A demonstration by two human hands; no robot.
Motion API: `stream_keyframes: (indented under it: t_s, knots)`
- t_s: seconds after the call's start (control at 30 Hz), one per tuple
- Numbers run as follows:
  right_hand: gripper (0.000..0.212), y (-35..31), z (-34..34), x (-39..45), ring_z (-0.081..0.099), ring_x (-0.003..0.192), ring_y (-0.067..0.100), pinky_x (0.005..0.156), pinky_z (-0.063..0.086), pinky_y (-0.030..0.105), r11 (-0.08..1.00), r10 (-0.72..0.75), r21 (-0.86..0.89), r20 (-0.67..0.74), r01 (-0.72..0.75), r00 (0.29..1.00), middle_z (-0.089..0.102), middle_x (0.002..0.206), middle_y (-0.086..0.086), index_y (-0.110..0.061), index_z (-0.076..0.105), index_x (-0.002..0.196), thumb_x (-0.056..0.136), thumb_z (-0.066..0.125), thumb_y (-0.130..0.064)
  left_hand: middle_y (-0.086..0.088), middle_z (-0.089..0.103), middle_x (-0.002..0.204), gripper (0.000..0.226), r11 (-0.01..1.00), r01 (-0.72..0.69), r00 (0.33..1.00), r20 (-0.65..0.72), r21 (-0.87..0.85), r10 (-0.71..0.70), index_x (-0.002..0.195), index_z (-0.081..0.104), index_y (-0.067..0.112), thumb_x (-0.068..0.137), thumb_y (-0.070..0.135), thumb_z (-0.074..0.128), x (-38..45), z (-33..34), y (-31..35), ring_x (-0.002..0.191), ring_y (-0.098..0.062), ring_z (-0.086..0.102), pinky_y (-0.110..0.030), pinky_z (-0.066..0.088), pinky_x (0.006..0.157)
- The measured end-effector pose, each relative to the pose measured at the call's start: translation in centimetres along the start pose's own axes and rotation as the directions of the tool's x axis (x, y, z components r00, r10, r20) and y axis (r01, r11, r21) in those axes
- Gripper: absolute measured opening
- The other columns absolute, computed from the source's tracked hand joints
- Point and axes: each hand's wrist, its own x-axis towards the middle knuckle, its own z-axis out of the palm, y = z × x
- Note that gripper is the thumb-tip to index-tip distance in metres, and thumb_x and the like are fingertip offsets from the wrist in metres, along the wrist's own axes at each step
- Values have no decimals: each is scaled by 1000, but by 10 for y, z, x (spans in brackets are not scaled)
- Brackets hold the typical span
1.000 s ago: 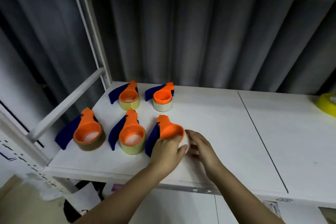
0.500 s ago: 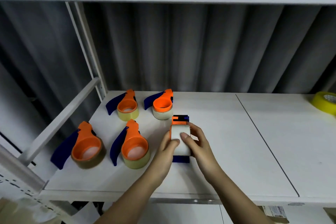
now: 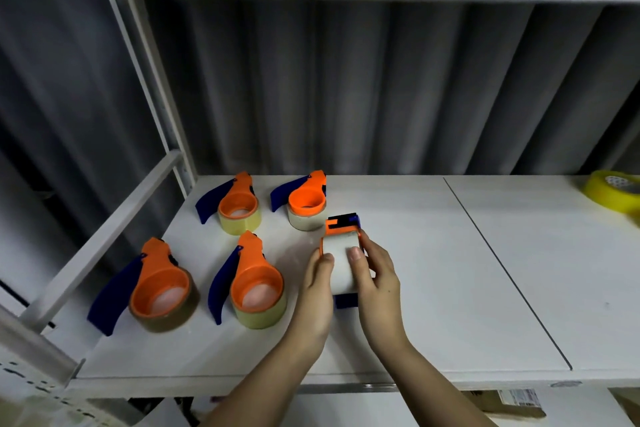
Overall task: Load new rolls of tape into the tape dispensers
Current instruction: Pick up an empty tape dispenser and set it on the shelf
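Since half a second ago little has shifted: both hands keep the orange tape dispenser [image 3: 341,229] raised on edge above the white shelf [image 3: 433,288], its clear tape roll [image 3: 341,260] facing up. Left hand [image 3: 317,291] and right hand [image 3: 375,279] grip the roll's sides, thumbs pressed on the tape face. Left of that dispenser sit four loaded dispensers [image 3: 258,284]; far right of it lies a yellow tape roll [image 3: 611,191].

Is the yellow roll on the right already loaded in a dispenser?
No, the yellow tape roll lies bare on the shelf, with no dispenser around it.
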Motion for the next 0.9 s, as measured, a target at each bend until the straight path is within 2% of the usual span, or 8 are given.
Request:
stream_keyframes:
  t_s: [0.07,0.17,0.3,0.43,0.6,0.7,0.8,0.9]
  knots:
    - [40,-1,1,1,52,113,-8,103,45,27,1000,-13,0,-3,13,1000,53,126,-16,-27,57,129,93,54,-42,2,74,95,30,997,51,999,-6,-60,-52,105,65,18,99,12,36,2,1,1,91,-10,69,-24,52,78]
    - [39,-1,4,0,48,115,-11,105,43,24,999,-32,-23,22,32,999,49,130,-13,-30,53,131,93,51,-39,-9,70,110,31,974,143,989,-8,-177,-147,111,66,13,98,24,40,3,2,3,105,-21,65,-32,48,89]
    - [54,0,2,5,49,124,0,105,44,34,999,-3,46,143,-4,990,49,135,-15,-45,44,129,79,58,-60,-7,73,105,32,994,61,998,-13,-91,-62,110,66,15,101,20,36,5,-1,11,98,-19,69,-30,51,83]
    - [79,3,1,8,46,129,0,109,41,36,1000,19,-21,192,-15,981,49,140,-16,-37,39,141,71,60,-66,-6,73,103,33,998,49,999,-7,-40,-49,111,66,16,102,22,35,5,-3,14,95,-17,70,-32,53,86]
    - [70,0,7,2,40,121,-20,101,37,9,1000,5,-25,88,-3,996,44,140,-17,-35,37,143,82,57,-62,-5,73,99,31,993,80,997,-8,-91,-81,108,66,14,100,24,38,3,3,15,89,-13,71,-26,51,80]
    - [65,-1,7,4,39,118,-23,92,35,-1,999,-12,-41,67,14,998,44,139,-15,-29,38,144,86,53,-54,-5,73,102,29,992,72,997,-19,-104,-75,111,65,13,100,24,41,3,6,15,91,-12,70,-24,51,77]
    - [68,-1,9,6,40,122,-18,97,35,3,998,-39,-41,38,41,999,45,138,-16,-29,40,143,83,52,-59,-10,70,108,29,989,73,996,-34,-127,-78,115,63,10,99,23,43,3,9,19,97,-19,69,-27,53,81]
    - [75,0,11,7,45,125,-5,106,40,22,998,-47,-35,11,48,999,49,136,-15,-29,44,141,76,47,-66,-15,69,110,29,985,85,994,-53,-151,-94,115,64,8,97,25,47,3,11,18,102,-27,67,-37,53,91]
